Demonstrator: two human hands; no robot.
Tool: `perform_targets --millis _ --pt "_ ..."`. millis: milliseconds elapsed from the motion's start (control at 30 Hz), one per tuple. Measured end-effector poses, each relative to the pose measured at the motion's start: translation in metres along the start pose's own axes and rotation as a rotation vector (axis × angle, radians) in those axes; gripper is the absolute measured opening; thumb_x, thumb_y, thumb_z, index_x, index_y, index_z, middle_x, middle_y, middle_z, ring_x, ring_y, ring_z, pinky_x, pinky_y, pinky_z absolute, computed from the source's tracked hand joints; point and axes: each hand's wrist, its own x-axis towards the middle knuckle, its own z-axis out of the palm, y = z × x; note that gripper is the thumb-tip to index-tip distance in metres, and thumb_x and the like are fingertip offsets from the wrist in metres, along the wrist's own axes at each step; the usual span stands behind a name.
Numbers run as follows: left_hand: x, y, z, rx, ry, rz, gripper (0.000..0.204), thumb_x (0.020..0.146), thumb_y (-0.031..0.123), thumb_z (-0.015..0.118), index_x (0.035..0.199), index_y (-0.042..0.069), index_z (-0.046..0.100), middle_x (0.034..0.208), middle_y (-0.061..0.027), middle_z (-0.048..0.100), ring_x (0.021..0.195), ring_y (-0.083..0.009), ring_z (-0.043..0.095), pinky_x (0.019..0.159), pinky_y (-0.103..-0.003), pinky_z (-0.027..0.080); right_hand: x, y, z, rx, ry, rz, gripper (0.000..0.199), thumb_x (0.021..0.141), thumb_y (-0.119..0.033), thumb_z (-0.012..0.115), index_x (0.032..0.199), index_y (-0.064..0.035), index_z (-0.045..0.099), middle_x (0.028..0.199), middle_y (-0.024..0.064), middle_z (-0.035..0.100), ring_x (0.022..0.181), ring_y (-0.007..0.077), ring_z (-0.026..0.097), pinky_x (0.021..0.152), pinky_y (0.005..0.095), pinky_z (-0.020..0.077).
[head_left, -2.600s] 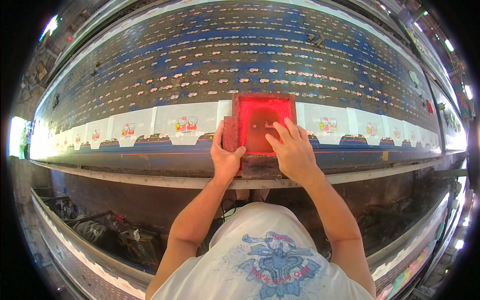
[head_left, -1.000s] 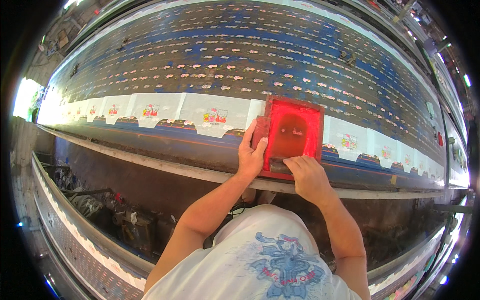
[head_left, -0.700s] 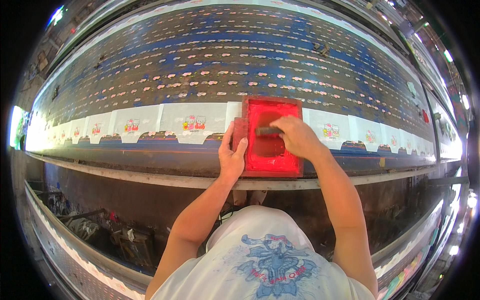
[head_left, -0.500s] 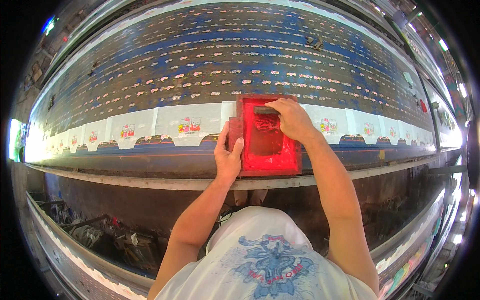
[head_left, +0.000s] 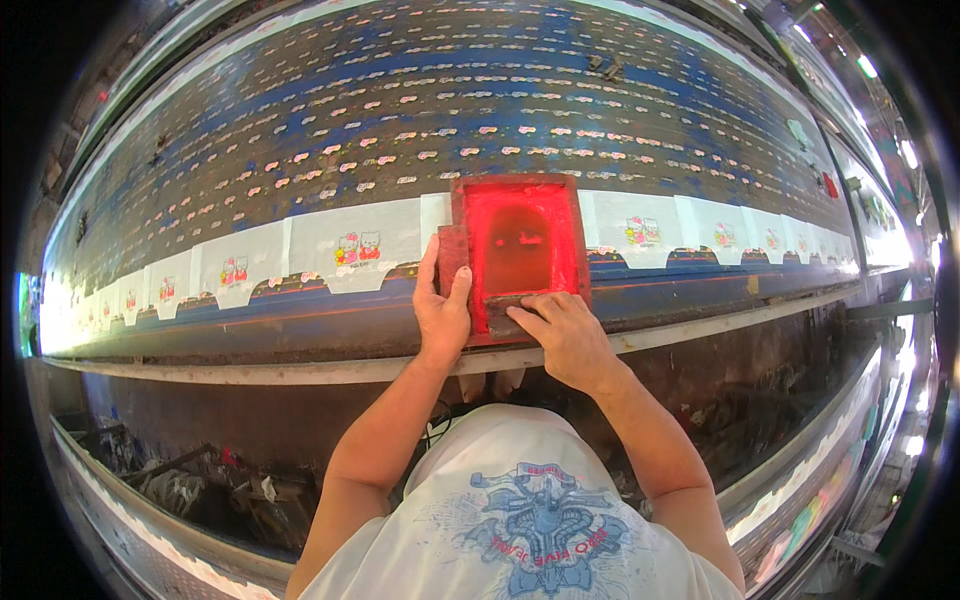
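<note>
A screen-printing frame (head_left: 582, 240) smeared with bright red ink lies on the row of white cut fabric pieces (head_left: 396, 235) along the table's near edge. My left hand (head_left: 443, 318) grips the wooden block (head_left: 455, 262) on the frame's left side, thumb on top and fingers along the outer edge. Inside the frame, at its near end, my right hand (head_left: 572, 342) holds a dark squeegee (head_left: 507, 316) by its upper edge. The mesh (head_left: 516, 255) beyond shows a dark red area with small brighter marks. The fabric under the frame is hidden.
The long table (head_left: 330, 120) carries rows of small printed marks. Cartoon figures (head_left: 358, 247) are printed on neighbouring fabric pieces. Small dark objects (head_left: 604, 68) lie farther back. A pale rail (head_left: 250, 372) runs along the near edge, and another table stands behind me at lower right.
My right hand has drawn the squeegee from the frame's far end to its near end. My left hand keeps its grip on the block. The whole view has shifted slightly.
</note>
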Motion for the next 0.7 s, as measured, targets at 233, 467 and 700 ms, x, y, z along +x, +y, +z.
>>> perform_targets --millis 233,467,700 --pt "-0.002 -0.002 0.005 0.268 0.024 0.116 0.094 0.092 0.005 0.09 0.173 -0.003 0.043 0.17 -0.0236 0.057 0.154 -0.0314 0.058 0.13 -0.044 0.045 -0.018 -0.003 -0.016 0.188 -0.049 0.082 0.051 0.09 -0.009 0.087 0.14 -0.008 0.077 0.147 0.0136 0.071 0.142 0.0378 0.061 0.12 0.053 0.05" --pt "-0.001 0.007 0.013 0.429 0.084 0.116 0.098 0.084 -0.004 0.087 0.173 0.0 0.045 0.167 -0.0208 0.06 0.153 -0.0308 0.059 0.13 -0.043 0.045 -0.065 0.024 0.002 0.468 0.375 0.377 0.049 0.097 -0.017 0.087 0.144 -0.0068 0.076 0.158 0.0182 0.067 0.15 0.0368 0.059 0.128 0.0513 0.0441" --pt "-0.016 0.022 0.049 0.377 0.066 0.201 0.096 0.084 -0.01 0.081 0.173 0.001 0.047 0.17 -0.0189 0.057 0.154 -0.0295 0.058 0.131 -0.042 0.044 -0.101 0.053 0.007 0.862 0.466 0.436 0.043 0.102 -0.015 0.082 0.143 -0.0038 0.077 0.153 0.0162 0.073 0.151 0.0343 0.059 0.13 0.0485 0.0404"
